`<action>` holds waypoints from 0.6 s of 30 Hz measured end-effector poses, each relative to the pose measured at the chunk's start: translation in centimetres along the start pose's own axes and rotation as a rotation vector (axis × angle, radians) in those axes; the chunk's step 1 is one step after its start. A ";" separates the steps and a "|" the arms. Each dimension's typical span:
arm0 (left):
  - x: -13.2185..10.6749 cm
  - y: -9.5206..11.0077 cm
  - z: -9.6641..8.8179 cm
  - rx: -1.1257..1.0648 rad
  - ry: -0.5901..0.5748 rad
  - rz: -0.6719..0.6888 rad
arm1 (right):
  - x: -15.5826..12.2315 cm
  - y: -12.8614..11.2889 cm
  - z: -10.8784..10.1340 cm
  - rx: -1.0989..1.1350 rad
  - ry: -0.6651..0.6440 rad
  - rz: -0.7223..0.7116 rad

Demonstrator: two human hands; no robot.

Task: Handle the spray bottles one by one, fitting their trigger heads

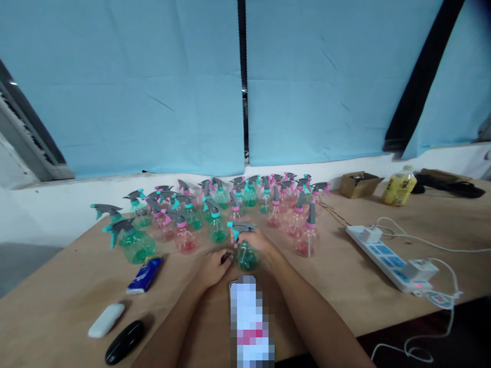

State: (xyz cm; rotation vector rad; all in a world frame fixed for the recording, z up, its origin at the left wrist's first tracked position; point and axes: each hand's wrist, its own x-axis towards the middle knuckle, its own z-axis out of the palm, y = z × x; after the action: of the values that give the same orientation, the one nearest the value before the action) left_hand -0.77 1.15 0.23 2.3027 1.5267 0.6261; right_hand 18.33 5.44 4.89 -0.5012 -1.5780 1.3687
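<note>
Over here at the bench [299,306], the person's right hand [258,241] is closed round the neck of a green spray bottle [246,256], just beneath its gray-and-teal trigger head [242,228], so the bottle stands against the fingers on that hand's nine o'clock side. The left hand [215,263] rests with curled fingers just beside it, the bottle lying at its three o'clock, though I can't tell whether those fingers grip anything. Beyond, from ten to one o'clock, crowd other spray bottles [218,228], green and pink.
</note>
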 end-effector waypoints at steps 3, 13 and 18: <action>0.0 -0.3 0.2 -0.025 0.009 0.012 | -0.1 -0.1 0.0 -0.030 0.026 -0.002; 0.0 -0.2 0.1 -0.010 -0.005 0.008 | -0.2 -0.8 0.2 -0.026 0.024 0.000; 0.0 -0.3 0.2 -0.008 0.004 0.037 | -0.2 -0.6 0.2 -0.006 0.008 -0.010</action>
State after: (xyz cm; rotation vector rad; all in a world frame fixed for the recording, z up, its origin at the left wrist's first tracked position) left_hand -0.90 1.28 -0.07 2.3305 1.4836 0.6458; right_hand 18.41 5.02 5.41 -0.5007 -1.5762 1.3532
